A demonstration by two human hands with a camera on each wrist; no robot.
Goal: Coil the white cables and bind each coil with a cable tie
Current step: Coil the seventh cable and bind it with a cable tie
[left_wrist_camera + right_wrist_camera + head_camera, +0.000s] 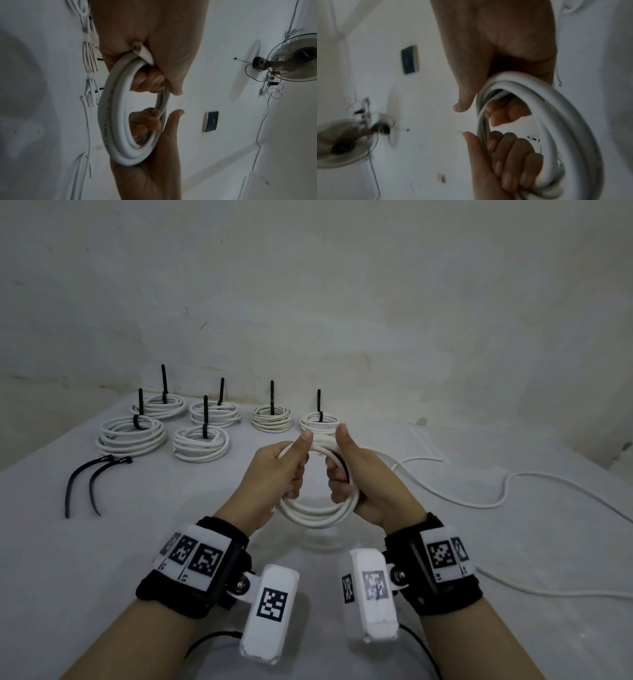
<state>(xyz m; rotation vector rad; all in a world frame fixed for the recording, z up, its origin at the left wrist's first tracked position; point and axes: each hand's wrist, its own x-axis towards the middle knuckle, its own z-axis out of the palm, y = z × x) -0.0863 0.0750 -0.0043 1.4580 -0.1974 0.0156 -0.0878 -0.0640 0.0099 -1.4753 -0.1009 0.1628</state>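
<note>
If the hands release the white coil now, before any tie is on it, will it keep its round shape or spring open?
The coil would probably spring looser: both the left hand and the right hand grip it, with no tie seen closed around it. The cable looks fairly stiff, holding smooth round loops. The loose cable on the table keeps wide curves.

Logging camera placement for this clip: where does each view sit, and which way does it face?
Head: worn on the head, looking forward and down at the table; both forearms, left hand and right hand grip the white cable coil.
Left wrist: looks along the left hand at the coil; right hand beyond it.
Right wrist: looks along the right hand; left hand beyond it.
All views share the coil; both wrist views show a wall fan.
</note>
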